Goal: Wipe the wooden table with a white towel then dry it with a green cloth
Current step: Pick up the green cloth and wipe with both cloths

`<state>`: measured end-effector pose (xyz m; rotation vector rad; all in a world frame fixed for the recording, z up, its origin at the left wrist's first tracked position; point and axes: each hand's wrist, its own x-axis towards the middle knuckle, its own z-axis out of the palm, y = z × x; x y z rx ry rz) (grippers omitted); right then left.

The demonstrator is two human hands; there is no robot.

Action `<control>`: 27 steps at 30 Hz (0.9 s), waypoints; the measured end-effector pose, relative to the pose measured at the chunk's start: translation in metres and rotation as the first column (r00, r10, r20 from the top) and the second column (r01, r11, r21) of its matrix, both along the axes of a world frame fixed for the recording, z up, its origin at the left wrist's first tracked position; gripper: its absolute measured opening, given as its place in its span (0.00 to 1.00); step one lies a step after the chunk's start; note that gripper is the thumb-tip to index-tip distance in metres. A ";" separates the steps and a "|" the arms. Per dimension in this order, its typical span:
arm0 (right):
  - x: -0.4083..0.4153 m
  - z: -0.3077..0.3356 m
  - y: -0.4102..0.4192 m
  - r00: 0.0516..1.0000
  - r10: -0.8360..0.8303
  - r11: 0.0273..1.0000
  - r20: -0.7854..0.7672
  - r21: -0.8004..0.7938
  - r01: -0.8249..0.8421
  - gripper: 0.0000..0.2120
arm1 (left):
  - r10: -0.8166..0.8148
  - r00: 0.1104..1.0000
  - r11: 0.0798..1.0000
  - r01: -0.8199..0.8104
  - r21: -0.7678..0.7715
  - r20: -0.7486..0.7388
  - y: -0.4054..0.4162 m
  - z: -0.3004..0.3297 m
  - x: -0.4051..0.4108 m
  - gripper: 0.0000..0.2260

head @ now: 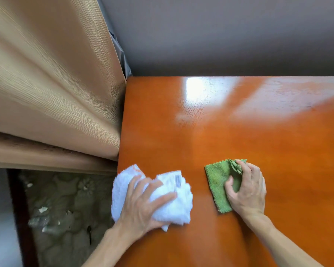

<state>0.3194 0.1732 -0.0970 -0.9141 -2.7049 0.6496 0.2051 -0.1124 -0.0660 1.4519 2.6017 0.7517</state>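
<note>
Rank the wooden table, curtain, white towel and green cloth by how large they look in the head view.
1. Wooden table and curtain: both fill large areas and run out of frame, so I cannot rank them.
2. White towel, bunched under the left hand.
3. Green cloth.

Soft, even daylight fills my view. A bright white glare sits on the glossy tabletop near its far edge, with paler streaks spreading right. My hands cast only faint shadows. The white towel under my left fingers is smeared by motion blur. The curtain bows outward from wide-angle distortion, and the lower left corner is dim and soft.
</note>
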 end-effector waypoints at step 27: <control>0.001 -0.002 0.000 1.000 -0.004 1.000 -0.008 0.029 0.005 0.24 | 0.504 0.863 0.835 -0.500 -0.228 -0.047 0.079 -0.017 -0.123 0.50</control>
